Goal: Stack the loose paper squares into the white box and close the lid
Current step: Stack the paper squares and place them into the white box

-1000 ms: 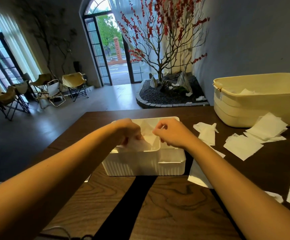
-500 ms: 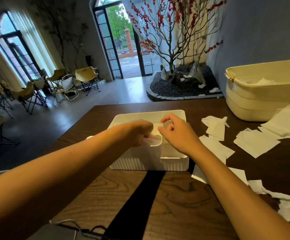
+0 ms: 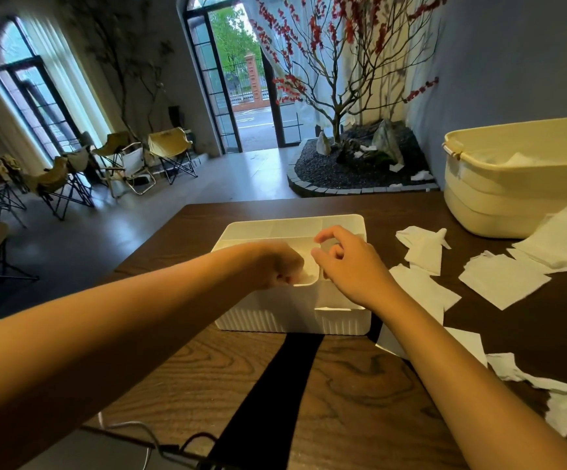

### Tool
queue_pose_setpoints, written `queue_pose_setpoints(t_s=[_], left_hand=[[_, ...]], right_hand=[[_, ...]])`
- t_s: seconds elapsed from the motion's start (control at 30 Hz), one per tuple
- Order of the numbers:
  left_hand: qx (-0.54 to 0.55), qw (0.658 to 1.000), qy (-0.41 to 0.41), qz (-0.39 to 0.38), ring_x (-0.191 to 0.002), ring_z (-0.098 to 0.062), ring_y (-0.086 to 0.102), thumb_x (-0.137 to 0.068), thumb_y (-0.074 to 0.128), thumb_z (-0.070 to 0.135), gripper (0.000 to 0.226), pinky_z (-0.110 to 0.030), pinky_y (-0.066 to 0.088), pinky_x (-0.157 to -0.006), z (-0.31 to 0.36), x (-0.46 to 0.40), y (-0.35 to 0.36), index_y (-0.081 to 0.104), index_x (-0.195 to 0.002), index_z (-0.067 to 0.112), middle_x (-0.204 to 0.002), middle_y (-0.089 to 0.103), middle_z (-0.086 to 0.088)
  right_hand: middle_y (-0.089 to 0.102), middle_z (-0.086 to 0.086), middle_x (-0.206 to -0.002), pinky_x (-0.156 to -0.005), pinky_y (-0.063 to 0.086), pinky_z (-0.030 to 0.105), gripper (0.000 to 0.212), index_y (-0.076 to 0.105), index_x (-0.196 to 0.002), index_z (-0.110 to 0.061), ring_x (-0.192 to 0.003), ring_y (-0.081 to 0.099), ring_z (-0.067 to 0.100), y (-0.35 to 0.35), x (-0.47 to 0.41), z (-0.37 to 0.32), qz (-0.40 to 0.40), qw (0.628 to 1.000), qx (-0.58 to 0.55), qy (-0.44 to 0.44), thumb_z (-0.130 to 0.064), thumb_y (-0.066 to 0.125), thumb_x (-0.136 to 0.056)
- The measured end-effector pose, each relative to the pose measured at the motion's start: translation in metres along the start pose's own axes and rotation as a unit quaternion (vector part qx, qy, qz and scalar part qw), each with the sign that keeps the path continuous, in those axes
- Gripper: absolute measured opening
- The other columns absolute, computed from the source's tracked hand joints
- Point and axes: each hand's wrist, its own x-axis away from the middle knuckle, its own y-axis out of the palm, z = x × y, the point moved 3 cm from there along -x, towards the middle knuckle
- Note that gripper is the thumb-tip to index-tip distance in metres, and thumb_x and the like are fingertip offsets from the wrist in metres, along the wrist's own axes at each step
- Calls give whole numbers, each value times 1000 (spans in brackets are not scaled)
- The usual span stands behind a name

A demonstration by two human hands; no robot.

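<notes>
- A white box (image 3: 275, 317) sits on a dark wooden tabletop (image 3: 343, 385), its lid partly over the top
- The left hand (image 3: 272, 264) is curled, fingers tucked into the lid's opening on white paper
- The right hand (image 3: 346, 262) hovers just beside it, fingers loosely bent, holding nothing
- Loose paper squares (image 3: 502, 279) lie scattered to the right, near a cream tub (image 3: 512, 195)

The white box (image 3: 292, 313) stands on the wooden table (image 3: 343, 385). The left hand (image 3: 277, 266) is curled at the lid opening, on white paper. The right hand (image 3: 350, 266) hovers beside it, fingers loosely bent. Loose paper squares (image 3: 502, 283) lie to the right, near a cream tub (image 3: 512, 198).
</notes>
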Motion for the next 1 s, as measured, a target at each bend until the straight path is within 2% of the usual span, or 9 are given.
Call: queue_pose_setpoints(t_s=[0.1, 0.2, 0.27, 0.33, 0.43, 0.57, 0.77, 0.87, 1.0], left_hand=[[-105, 994, 33, 27, -71, -14, 45, -102, 46, 6, 7, -24, 43, -77, 10, 7, 4, 52, -105, 4, -85, 46, -8], [-221, 972, 77, 33, -87, -22, 61, -99, 59, 14, 23, -31, 52, -85, 16, 6, -2, 61, -117, 0, -93, 58, -12], [-292, 943, 136, 88, -76, -21, 62, -95, 66, 16, 18, -25, 52, -68, 18, 15, -13, 64, -104, 1, -79, 59, -8], [-360, 892, 221, 161, -65, -17, 54, -93, 68, 16, 13, -21, 41, -55, 23, 25, -21, 62, -93, 4, -73, 57, -5], [-393, 865, 273, 150, -91, -24, 66, -92, 70, 16, 22, -26, 48, -69, 25, 26, -20, 71, -111, 6, -102, 71, -8], [-431, 854, 286, 49, -101, -21, 64, -96, 64, 18, 26, -27, 50, -92, 20, 17, -5, 71, -120, 13, -114, 71, -2], [-420, 859, 289, -57, -91, -14, 48, -101, 52, 2, 29, -23, 38, -85, 20, 10, 3, 63, -127, 6, -105, 55, -2], [-385, 876, 285, -55, -89, -15, 49, -99, 53, 2, 24, -25, 40, -85, 14, -2, 7, 67, -119, 4, -103, 59, -3], [-357, 889, 283, -47, -75, -8, 47, -98, 56, 4, 14, -25, 38, -82, 12, -3, 8, 66, -101, 14, -91, 58, 4]], right_hand=[[58, -1, -64, -61, 41, 24, 12, 56, -112, -29, -69, 61, 19, 0, 3, 0, -1, 1000, 3, -1, -31, 54, -100], [54, -3, -63, -60, 41, 24, 12, 56, -112, -29, -70, 61, 20, -2, 4, 0, 0, 1000, 7, -2, -30, 54, -100], [53, -4, -63, -59, 39, 24, 13, 57, -113, -29, -68, 58, 17, -2, 4, 0, 2, 1000, 10, -1, -30, 54, -100], [53, -3, -65, -59, 38, 24, 14, 56, -114, -29, -70, 58, 17, -2, 4, -1, 0, 1000, 12, 1, -30, 54, -100], [54, -2, -68, -60, 40, 24, 14, 56, -115, -28, -72, 60, 19, 0, 3, -1, 1, 1000, 14, 7, -29, 52, -101], [55, -2, -66, -62, 44, 26, 15, 56, -115, -29, -71, 60, 19, -1, 5, -1, 5, 1000, 13, 3, -29, 52, -101], [57, -1, -65, -60, 43, 22, 15, 56, -116, -29, -64, 57, 14, -2, 7, -3, 2, 1000, 1, 11, -29, 51, -102], [64, 9, -70, -61, 50, 29, 16, 59, -113, -28, -59, 57, 12, -4, 5, -3, -7, 999, -26, 33, -22, 49, -102], [66, 6, -67, -62, 52, 32, 27, 63, -109, -23, -55, 57, 13, -11, 3, -1, -13, 990, -111, 86, -6, 48, -93]])
